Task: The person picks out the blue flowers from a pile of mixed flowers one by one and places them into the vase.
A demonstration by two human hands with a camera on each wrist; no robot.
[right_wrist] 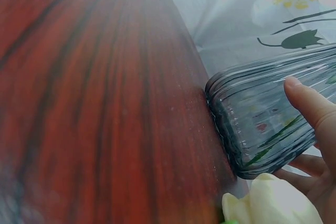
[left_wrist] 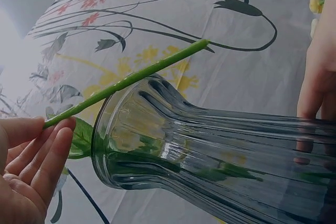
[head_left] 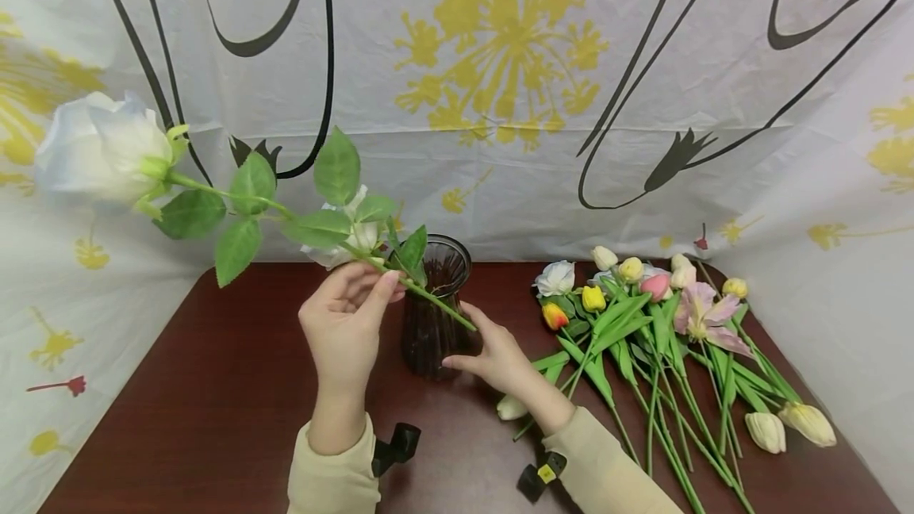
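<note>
Between thumb and fingers, my left hand (head_left: 346, 331) pinches the green stem (left_wrist: 126, 81) of a long rose. Its pale blue-white bloom (head_left: 107, 151) leans up to the far left, with several leaves along the stem. The bare stem end crosses above the mouth of a ribbed dark glass vase (head_left: 427, 339), outside it in the left wrist view. My right hand (head_left: 503, 355) holds the vase's side, thumb (right_wrist: 302, 95) in front and fingers behind. Another white rose (head_left: 364, 236) is partly hidden behind the leaves at the rim, and green stems show through the glass (right_wrist: 262, 124).
Several loose artificial flowers lie on the right of the dark red table (head_left: 214, 387): tulips, blue-white roses (head_left: 555, 279) and a pink lily (head_left: 703, 316). One white tulip (head_left: 511, 408) lies under my right forearm. A patterned white cloth (head_left: 500, 181) hangs behind the table.
</note>
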